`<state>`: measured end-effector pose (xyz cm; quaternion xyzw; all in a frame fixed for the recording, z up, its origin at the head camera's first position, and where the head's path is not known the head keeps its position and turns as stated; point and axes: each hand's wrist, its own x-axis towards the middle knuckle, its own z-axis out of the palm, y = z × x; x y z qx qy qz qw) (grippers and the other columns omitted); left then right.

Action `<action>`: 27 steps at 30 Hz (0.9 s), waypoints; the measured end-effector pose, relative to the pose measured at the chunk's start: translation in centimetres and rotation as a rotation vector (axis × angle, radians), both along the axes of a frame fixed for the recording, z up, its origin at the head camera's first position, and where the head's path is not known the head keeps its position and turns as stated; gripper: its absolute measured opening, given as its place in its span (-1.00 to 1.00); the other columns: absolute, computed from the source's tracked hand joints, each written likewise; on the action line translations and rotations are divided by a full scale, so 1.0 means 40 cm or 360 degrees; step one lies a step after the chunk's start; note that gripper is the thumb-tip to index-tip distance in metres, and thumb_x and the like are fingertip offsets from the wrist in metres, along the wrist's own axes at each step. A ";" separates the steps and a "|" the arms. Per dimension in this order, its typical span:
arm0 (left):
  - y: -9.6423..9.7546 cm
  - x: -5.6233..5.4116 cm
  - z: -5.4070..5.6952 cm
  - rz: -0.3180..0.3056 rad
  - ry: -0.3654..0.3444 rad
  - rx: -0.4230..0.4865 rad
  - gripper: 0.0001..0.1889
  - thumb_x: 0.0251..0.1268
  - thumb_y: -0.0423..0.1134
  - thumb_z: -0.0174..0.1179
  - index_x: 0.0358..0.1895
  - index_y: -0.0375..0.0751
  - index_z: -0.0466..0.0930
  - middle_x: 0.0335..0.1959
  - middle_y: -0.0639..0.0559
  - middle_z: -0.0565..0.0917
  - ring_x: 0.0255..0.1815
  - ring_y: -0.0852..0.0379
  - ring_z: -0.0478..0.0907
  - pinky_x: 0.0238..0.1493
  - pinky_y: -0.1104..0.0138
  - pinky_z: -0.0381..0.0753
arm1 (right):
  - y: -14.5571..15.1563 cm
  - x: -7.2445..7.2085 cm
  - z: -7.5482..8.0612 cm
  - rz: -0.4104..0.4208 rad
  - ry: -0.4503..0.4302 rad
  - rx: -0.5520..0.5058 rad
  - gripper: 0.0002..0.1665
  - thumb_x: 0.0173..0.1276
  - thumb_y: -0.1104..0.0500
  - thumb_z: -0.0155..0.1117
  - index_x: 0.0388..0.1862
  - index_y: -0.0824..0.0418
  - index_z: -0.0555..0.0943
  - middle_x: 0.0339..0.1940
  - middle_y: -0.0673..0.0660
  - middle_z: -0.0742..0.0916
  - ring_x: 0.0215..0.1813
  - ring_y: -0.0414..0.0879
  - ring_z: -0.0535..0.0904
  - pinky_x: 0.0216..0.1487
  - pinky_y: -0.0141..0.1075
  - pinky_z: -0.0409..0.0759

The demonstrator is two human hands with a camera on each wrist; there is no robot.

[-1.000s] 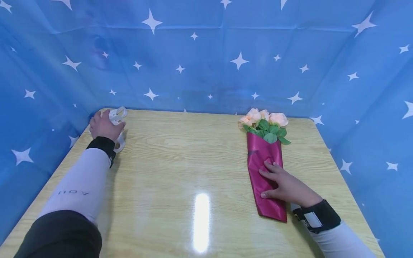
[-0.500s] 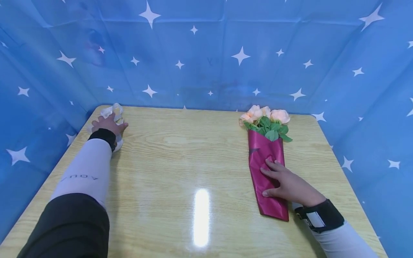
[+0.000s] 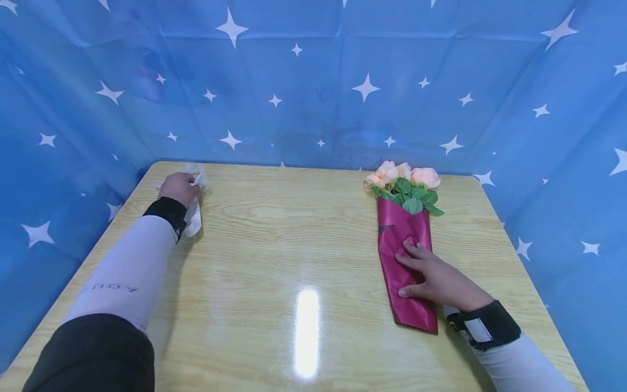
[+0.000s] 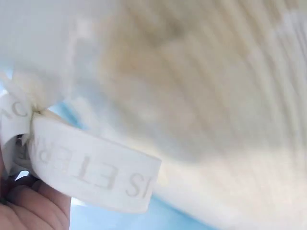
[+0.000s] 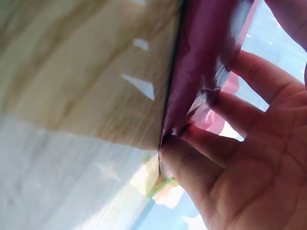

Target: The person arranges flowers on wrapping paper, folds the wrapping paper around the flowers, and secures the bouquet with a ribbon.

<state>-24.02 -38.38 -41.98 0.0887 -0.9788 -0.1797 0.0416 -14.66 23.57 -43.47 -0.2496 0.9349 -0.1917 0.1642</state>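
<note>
A white ribbon [image 3: 194, 219] with pale printed lettering is gathered in my left hand [image 3: 179, 188] at the table's far left corner. The left wrist view shows curled fingers [image 4: 36, 206] at the bunched part, while one lettered loop [image 4: 98, 165] sticks out. On the right lies a bouquet wrapped in burgundy paper [image 3: 392, 242], with pale pink flowers [image 3: 424, 178] and green leaves [image 3: 412, 206] at its far end. My right hand [image 3: 438, 279] rests on the wrapper with fingers spread. In the right wrist view its fingertips touch the paper, palm raised off it.
The bouquet and ribbon lie on a light wood-grain table [image 3: 274, 245], with a bright light reflection near its front. A blue curtain [image 3: 294, 120] with white stars hangs around the back and both sides.
My left hand has gone from spread fingers over the ribbon to curled fingers gripping it, moving slightly right and bunching it. My right hand stays on the bouquet.
</note>
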 end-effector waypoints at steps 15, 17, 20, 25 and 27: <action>0.490 0.269 0.052 -0.1228 0.0150 -0.0075 -0.86 0.27 -0.40 0.42 -0.15 -0.17 0.73 -0.18 0.01 0.71 -0.17 0.12 0.70 -0.09 0.26 0.74 | 0.069 -0.024 -0.010 -0.0018 -0.0041 0.0028 0.10 0.18 -0.29 0.55 0.59 0.14 0.37 0.67 0.38 0.23 0.63 0.47 0.03 0.24 0.23 0.63; 0.543 0.302 0.030 -0.1377 0.0144 -0.0129 -0.86 0.26 -0.38 0.44 -0.17 -0.14 0.73 -0.18 0.03 0.71 -0.17 0.16 0.70 -0.09 0.32 0.74 | 0.076 -0.027 -0.009 -0.0039 -0.0047 0.0025 0.11 0.17 -0.29 0.56 0.60 0.13 0.36 0.67 0.38 0.22 0.63 0.47 0.03 0.23 0.22 0.64; 0.600 0.335 -0.001 -0.1513 0.0105 -0.0215 -0.87 0.25 -0.33 0.47 -0.20 -0.11 0.72 -0.22 0.07 0.70 -0.22 0.23 0.66 -0.14 0.40 0.70 | 0.083 -0.029 -0.006 -0.0069 -0.0061 0.0010 0.12 0.17 -0.29 0.56 0.61 0.11 0.34 0.68 0.37 0.20 0.63 0.47 0.02 0.20 0.21 0.66; 0.642 0.353 -0.030 -0.1538 0.0014 -0.0313 -0.86 0.20 -0.29 0.50 -0.25 -0.06 0.71 -0.34 0.14 0.62 -0.38 0.31 0.49 -0.29 0.46 0.61 | 0.090 -0.028 -0.010 -0.0076 -0.0043 -0.0016 0.11 0.20 -0.29 0.54 0.61 0.12 0.33 0.68 0.39 0.19 0.64 0.47 -0.01 0.26 0.24 0.62; 0.650 0.355 -0.033 -0.1528 -0.0012 -0.0304 -0.86 0.21 -0.30 0.50 -0.26 -0.06 0.71 -0.36 0.14 0.61 -0.41 0.31 0.44 -0.32 0.46 0.58 | 0.093 -0.022 -0.010 -0.0078 -0.0021 -0.0015 0.10 0.21 -0.27 0.54 0.61 0.14 0.34 0.68 0.40 0.19 0.65 0.48 -0.02 0.30 0.26 0.58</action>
